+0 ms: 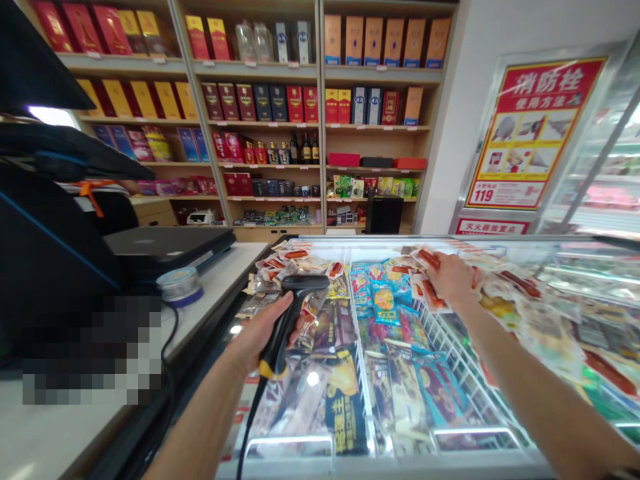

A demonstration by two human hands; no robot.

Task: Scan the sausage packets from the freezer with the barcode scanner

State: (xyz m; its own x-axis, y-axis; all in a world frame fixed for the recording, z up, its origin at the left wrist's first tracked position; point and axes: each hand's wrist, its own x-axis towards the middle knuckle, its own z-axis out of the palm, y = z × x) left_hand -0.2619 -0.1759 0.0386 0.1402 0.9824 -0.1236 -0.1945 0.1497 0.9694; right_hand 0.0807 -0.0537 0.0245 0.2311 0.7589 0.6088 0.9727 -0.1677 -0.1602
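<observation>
My left hand [273,327] is wrapped round the handle of a black barcode scanner [287,320] with a yellow base, its head pointing away and to the right. A cable hangs from the scanner's lower end. Further off to the right, my right hand [453,277] has its fingers closed on a clear-wrapped sausage [427,258]. Another wrapped sausage [431,293] lies just below that hand. More wrapped sausages [296,254] are heaped beyond the scanner. Both hands are over a chest freezer [367,393] with bagged ice creams [385,301] in white wire baskets.
At left, a counter [220,267] carries a dark flat device [170,243], a round clear tub [180,285] and black checkout equipment [55,220]. Shelves [320,127] of boxed goods stand behind. Food packets [550,327] lie at right. A framed fire-hydrant poster [537,133] hangs on the wall.
</observation>
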